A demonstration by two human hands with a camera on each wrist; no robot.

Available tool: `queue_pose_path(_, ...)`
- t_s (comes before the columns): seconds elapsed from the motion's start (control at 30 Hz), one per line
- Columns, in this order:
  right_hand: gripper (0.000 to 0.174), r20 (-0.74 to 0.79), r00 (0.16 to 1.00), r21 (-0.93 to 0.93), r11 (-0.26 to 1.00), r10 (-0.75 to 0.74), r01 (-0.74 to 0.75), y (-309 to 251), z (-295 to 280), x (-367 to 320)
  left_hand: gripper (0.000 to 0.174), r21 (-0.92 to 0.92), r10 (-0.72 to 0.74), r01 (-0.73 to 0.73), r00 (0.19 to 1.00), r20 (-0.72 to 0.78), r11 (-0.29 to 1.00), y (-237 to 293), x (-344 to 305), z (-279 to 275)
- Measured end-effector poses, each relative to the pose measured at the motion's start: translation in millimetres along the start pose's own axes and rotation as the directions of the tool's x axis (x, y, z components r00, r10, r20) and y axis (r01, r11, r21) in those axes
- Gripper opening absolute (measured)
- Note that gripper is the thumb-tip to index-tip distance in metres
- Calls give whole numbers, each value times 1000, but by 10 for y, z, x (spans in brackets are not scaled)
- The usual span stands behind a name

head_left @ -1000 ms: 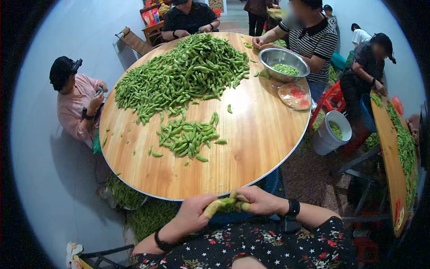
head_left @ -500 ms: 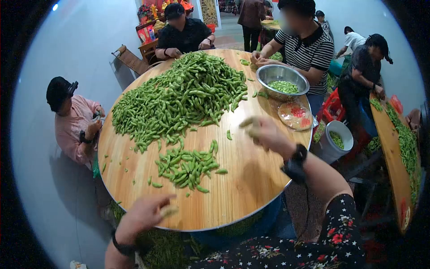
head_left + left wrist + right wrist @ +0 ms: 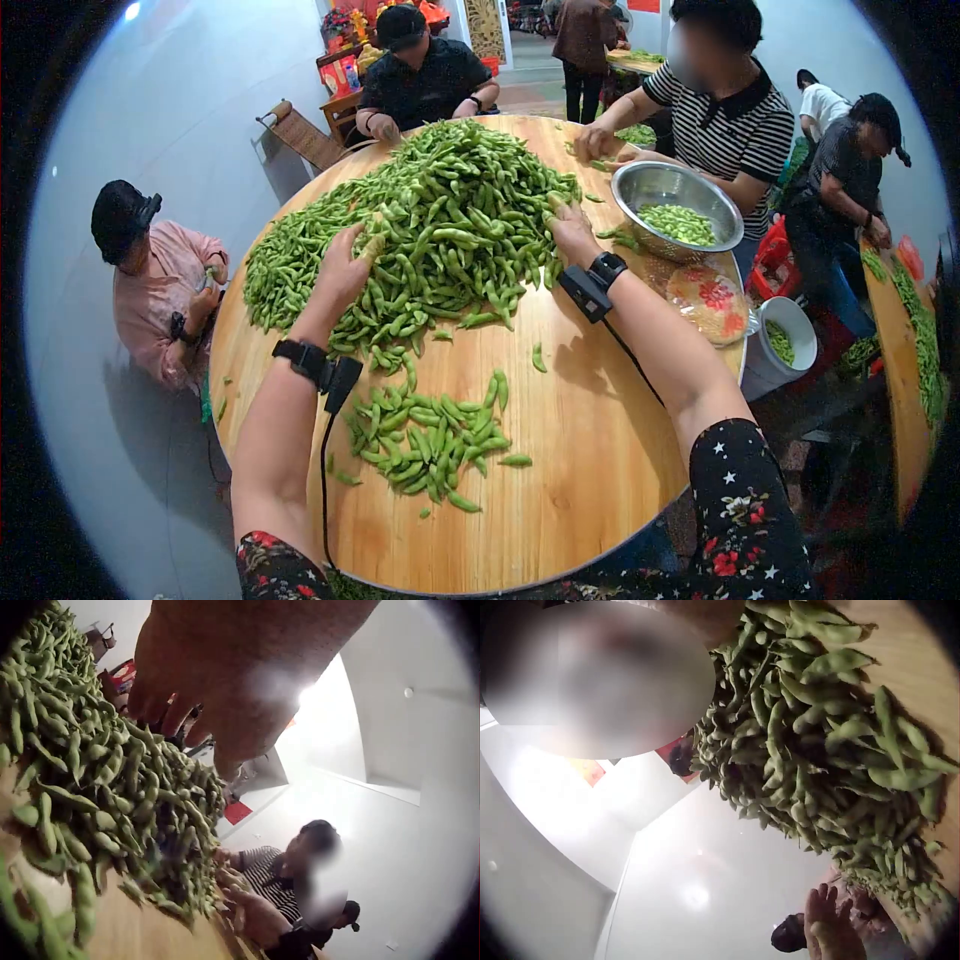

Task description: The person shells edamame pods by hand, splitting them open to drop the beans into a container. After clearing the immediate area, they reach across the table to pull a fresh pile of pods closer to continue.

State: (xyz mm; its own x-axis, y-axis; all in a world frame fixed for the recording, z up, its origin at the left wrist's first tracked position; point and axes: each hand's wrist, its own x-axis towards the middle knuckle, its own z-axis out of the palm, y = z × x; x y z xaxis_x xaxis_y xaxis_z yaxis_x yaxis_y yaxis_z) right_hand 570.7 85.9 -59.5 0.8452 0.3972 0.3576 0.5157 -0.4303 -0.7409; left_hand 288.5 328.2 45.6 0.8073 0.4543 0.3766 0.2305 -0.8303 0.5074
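Observation:
A large heap of green soybean pods point(image 3: 470, 220) covers the far half of the round wooden table point(image 3: 590, 500). At the heap's left side is my left hand point(image 3: 347, 268), fingers extended along the pods. My right hand point(image 3: 574, 236) is at the right side, its fingertips among the pods at the edge. Pale yellow coverings show on some fingers. From the left wrist, the back of the left hand point(image 3: 225, 682) looms over the heap; the right wrist view shows that hand's spread fingers beyond the pods. A smaller group of pods point(image 3: 430, 440) lies nearer my body.
A steel bowl point(image 3: 678, 208) of shelled beans stands at the right, beside a patterned round mat point(image 3: 700, 300) under plastic. A white bucket point(image 3: 785, 345) is off the table's right edge. Other people sit around the table, one in a striped shirt point(image 3: 725, 125) behind the bowl.
Both hands were together at the near table edge, with green material between them. They then parted and reached forward, and now are on either side of the large heap.

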Motion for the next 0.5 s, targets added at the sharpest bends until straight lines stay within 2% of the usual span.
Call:
queue_pose_path(0.07,47,-14,993,-8,993,-121,120,113,176,215,69,66,-31,34,998,-48,997,-203,209,167)
queue_pose_path(0.1,46,74,989,292,951,-131,105,69,160,327,78,46,-25,25,1000,-2,999,-205,319,188)
queue_pose_path(0.13,46,78,988,291,951,-135,107,39,187,356,78,45,-29,29,1000,-5,999,-209,395,213)
queue_pose_path(0.2,44,269,959,631,768,-88,-106,-193,170,396,84,11,-53,53,999,-9,999,-152,542,277)
queue_pose_path(0.23,45,284,957,488,868,-53,-96,-644,-124,147,84,10,-53,53,998,-16,999,-140,655,308)
queue_pose_path(0.3,47,204,956,380,917,-209,119,-664,-37,258,87,-125,-5,7,1000,15,992,-150,890,426)
queue_pose_path(0.33,47,152,942,340,911,-298,233,-627,57,334,87,-125,-7,9,1000,16,992,-188,1011,498)
queue_pose_path(0.4,48,114,940,350,899,-322,265,-580,257,450,83,-146,47,-32,994,98,989,-237,1181,627)
queue_pose_path(0.43,48,73,936,359,885,-344,297,-575,315,468,76,-136,3,10,996,88,991,-122,1149,649)
queue_pose_path(0.47,48,78,936,360,885,-343,295,-623,287,403,71,-173,-26,49,991,132,984,297,871,493)
queue_pose_path(0.5,46,130,926,325,897,-355,299,-727,187,256,68,-118,48,-43,998,42,992,193,857,564)
